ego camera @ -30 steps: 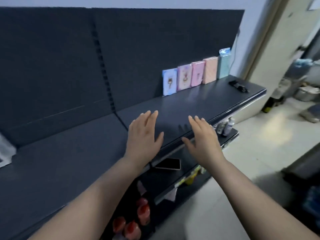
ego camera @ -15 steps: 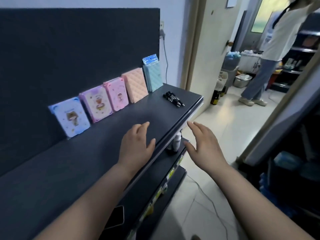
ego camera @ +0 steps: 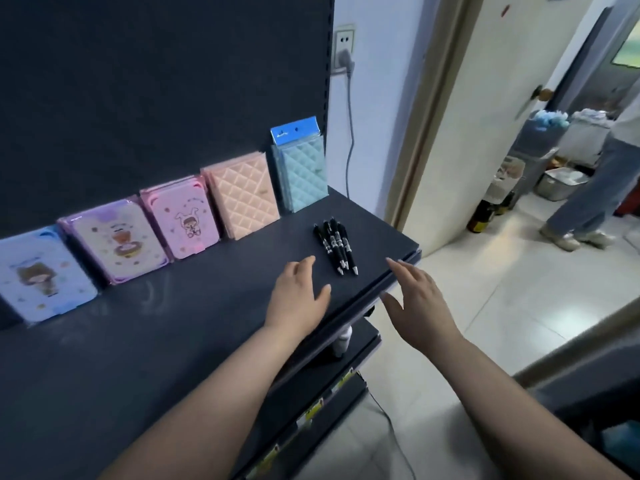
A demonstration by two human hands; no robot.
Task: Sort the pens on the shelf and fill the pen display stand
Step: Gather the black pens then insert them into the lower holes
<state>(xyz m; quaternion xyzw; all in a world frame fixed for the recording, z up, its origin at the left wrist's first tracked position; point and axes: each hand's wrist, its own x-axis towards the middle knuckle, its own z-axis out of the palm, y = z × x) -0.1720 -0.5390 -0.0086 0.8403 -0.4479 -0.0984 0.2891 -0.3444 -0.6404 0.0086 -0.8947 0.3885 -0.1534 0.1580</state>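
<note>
A small bunch of black pens (ego camera: pixel 335 244) lies side by side on the dark shelf (ego camera: pixel 214 306), near its right end. My left hand (ego camera: pixel 298 295) hovers flat over the shelf just short of the pens, fingers straight, holding nothing. My right hand (ego camera: pixel 417 301) reaches past the shelf's front edge to the right of the pens, fingers spread and empty. No pen display stand is in view.
Several pastel notebooks (ego camera: pixel 242 194) lean against the dark back panel, from a blue one at left to a teal one (ego camera: pixel 300 168) at right. Lower shelves (ego camera: pixel 332 386) hold small goods. A person (ego camera: pixel 595 188) stands in the doorway beyond; a plug and cord (ego camera: pixel 349 133) hang on the wall.
The view has swung right and closer to the shelf's end, so the pens now lie just ahead of both hands. Both hands stay open and have advanced toward the pens.
</note>
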